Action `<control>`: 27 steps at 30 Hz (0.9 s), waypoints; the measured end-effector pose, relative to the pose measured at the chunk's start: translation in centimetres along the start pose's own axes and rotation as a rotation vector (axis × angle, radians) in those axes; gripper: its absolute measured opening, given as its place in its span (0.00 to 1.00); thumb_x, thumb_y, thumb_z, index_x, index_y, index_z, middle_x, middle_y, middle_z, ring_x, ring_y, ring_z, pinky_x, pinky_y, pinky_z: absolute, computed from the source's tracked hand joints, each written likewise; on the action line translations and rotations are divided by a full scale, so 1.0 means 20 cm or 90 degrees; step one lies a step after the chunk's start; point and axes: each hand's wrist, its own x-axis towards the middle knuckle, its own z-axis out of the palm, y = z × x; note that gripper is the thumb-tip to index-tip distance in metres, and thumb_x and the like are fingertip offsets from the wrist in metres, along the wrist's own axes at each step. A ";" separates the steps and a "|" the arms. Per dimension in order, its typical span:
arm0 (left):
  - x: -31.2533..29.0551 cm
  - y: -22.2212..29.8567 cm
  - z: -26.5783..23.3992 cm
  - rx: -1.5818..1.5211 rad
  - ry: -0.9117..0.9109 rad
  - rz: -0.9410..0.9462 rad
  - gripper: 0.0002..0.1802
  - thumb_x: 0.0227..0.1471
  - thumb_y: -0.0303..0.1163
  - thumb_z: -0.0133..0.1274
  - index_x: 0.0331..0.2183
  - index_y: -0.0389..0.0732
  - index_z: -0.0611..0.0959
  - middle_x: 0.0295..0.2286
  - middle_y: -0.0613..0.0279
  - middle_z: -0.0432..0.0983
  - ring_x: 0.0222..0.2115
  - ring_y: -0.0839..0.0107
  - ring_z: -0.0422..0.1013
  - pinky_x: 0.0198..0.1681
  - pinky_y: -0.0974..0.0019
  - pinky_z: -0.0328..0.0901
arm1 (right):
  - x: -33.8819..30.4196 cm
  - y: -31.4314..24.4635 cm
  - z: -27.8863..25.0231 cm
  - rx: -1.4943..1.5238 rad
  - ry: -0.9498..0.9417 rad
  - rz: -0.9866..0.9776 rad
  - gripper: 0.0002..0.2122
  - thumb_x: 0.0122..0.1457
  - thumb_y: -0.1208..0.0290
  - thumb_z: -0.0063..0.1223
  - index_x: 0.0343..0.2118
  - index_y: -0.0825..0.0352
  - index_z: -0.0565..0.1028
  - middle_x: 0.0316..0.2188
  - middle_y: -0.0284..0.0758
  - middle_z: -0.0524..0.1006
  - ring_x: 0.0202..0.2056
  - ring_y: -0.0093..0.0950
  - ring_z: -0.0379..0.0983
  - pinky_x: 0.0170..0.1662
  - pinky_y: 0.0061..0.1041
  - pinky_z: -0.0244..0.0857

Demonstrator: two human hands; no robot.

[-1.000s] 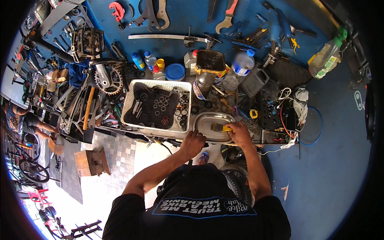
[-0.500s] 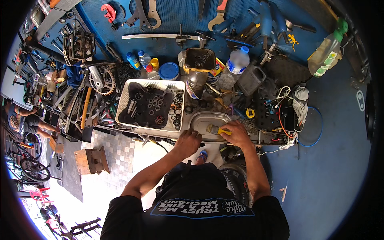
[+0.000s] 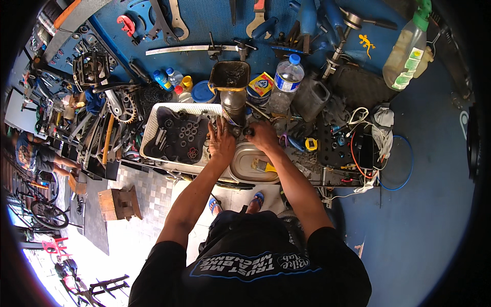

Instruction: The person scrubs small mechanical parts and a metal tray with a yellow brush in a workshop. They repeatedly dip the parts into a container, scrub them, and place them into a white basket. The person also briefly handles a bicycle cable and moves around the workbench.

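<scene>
My left hand (image 3: 221,143) lies over the right edge of a white plastic basket (image 3: 147,140), fingers stretched out and apart, holding nothing I can see. My right hand (image 3: 264,136) is closed around a small dark round part (image 3: 249,131), just behind an oval metal tray (image 3: 238,167). Inside that tray rests a brush with a yellow handle (image 3: 266,166), let go of by both hands. Rings, bearings and small metal pins sit on dark cloth in the basket. Right behind my hands stands a dark cut-open bottle (image 3: 233,106) with a grimy container (image 3: 229,77) on top.
A clear bottle with a blue cap (image 3: 286,84) and a dark jug (image 3: 313,97) stand behind my right hand. To the right are a yellow tape measure (image 3: 311,144) and tangled white cable (image 3: 383,135). Cranks and tools crowd the left, where another person (image 3: 38,153) is farther off.
My right hand has released the brush into the tray and reached farther back to a small dark part. My left hand has moved from the tray's front up to the basket's edge, fingers spreading.
</scene>
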 end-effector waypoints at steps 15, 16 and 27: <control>-0.35 0.17 -0.08 -0.188 0.099 0.052 0.21 0.54 0.36 0.57 0.44 0.30 0.86 0.65 0.35 0.62 0.71 0.40 0.48 0.72 0.30 0.38 | -0.50 0.25 -0.27 -0.017 -0.028 -0.095 0.22 0.54 0.57 0.71 0.51 0.58 0.81 0.45 0.43 0.77 0.55 0.45 0.71 0.56 0.45 0.68; -0.35 0.18 -0.08 -0.197 0.041 0.056 0.21 0.54 0.36 0.57 0.44 0.29 0.86 0.65 0.35 0.62 0.71 0.39 0.48 0.72 0.29 0.37 | -0.48 0.27 -0.32 0.041 0.060 -0.073 0.23 0.55 0.58 0.70 0.52 0.58 0.80 0.46 0.43 0.77 0.54 0.46 0.72 0.55 0.46 0.69; -0.11 0.05 -0.06 -0.151 0.207 0.022 0.17 0.58 0.31 0.53 0.50 0.46 0.84 0.39 0.52 0.82 0.49 0.51 0.71 0.56 0.45 0.60 | -0.10 0.66 -0.86 -0.075 0.423 0.236 0.24 0.64 0.53 0.60 0.59 0.59 0.73 0.52 0.44 0.74 0.42 0.53 0.81 0.40 0.50 0.77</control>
